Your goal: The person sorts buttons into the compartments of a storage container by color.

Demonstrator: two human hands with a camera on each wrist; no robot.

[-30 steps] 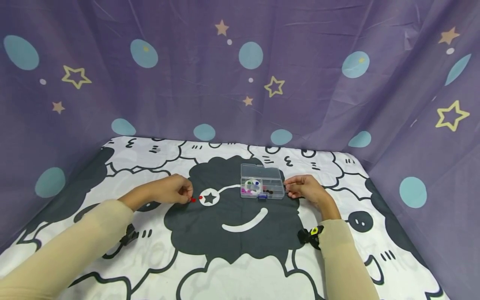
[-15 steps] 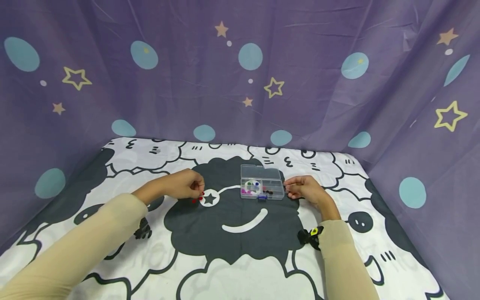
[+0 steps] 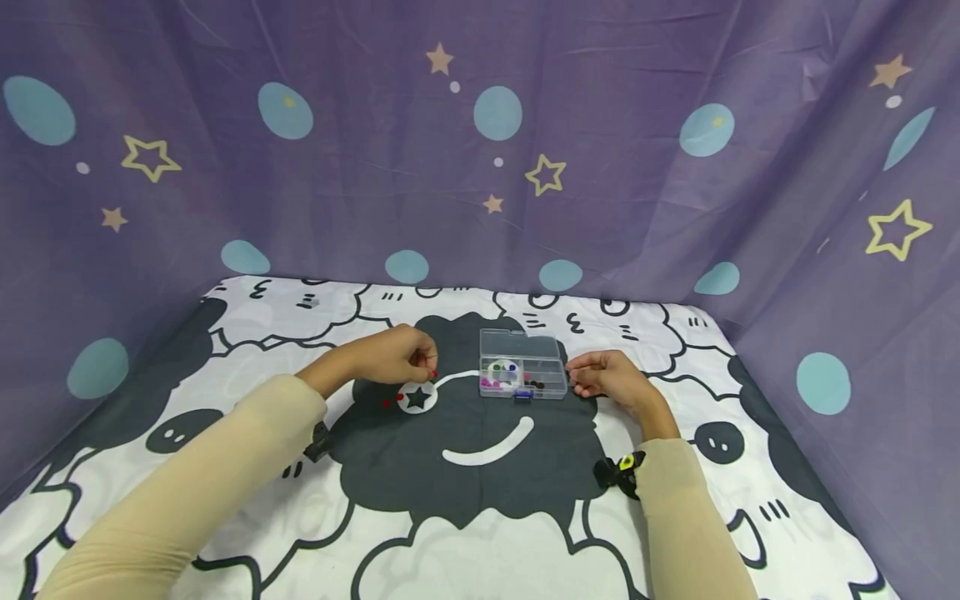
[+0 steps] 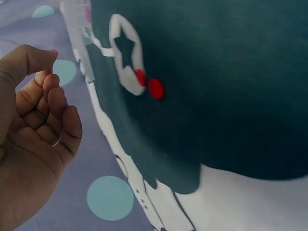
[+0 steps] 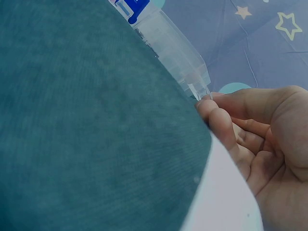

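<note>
In the head view my left hand (image 3: 397, 354) is raised over the dark cloud print, pinching a small red piece (image 3: 434, 374) between thumb and forefinger. That piece does not show in the left wrist view, where the thumb and fingertips (image 4: 53, 55) meet. Two similar red pieces lie on the cloth, one on dark fabric (image 4: 156, 89) and one at the white star circle's edge (image 4: 140, 77). A clear compartment box (image 3: 555, 387) lies with its lid (image 3: 517, 342) up. My right hand (image 3: 611, 379) pinches its right end; the right wrist view shows the fingertips at the clear plastic.
Inside the box are a white round piece (image 3: 495, 364), pink bits (image 3: 489, 383) and dark bits (image 3: 538, 385). A blue latch (image 3: 523, 396) is at its front. The printed cloth (image 3: 480, 567) covers the surface; a purple curtain (image 3: 630, 208) stands behind and at both sides.
My left hand has moved right and slightly away, past the star circle towards the box, with a red piece at its fingertips. Two red pieces stay on the cloth; the right hand keeps its place.
</note>
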